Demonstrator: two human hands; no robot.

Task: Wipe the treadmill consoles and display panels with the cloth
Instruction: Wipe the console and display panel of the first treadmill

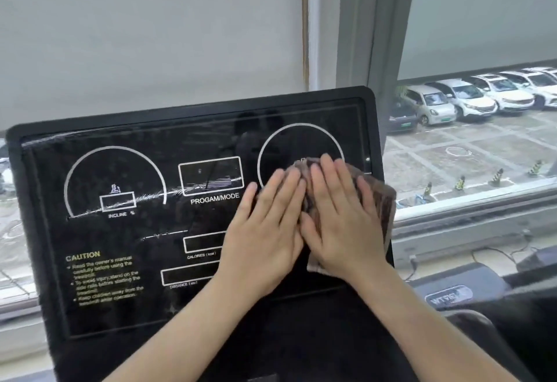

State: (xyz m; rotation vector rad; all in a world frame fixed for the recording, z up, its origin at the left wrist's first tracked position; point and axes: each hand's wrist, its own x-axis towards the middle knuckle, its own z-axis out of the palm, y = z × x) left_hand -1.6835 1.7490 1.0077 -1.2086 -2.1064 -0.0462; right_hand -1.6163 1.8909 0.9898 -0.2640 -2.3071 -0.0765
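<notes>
A window with parked cars lies behind the black panel. At the panel's 3 o'clock, left hand and right hand, fingers flat, press the brown cloth.

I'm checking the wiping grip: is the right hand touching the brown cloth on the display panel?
Touching. The head view shows the right hand lying flat on the brown cloth, which shows beyond its fingers, on the display panel.
</notes>
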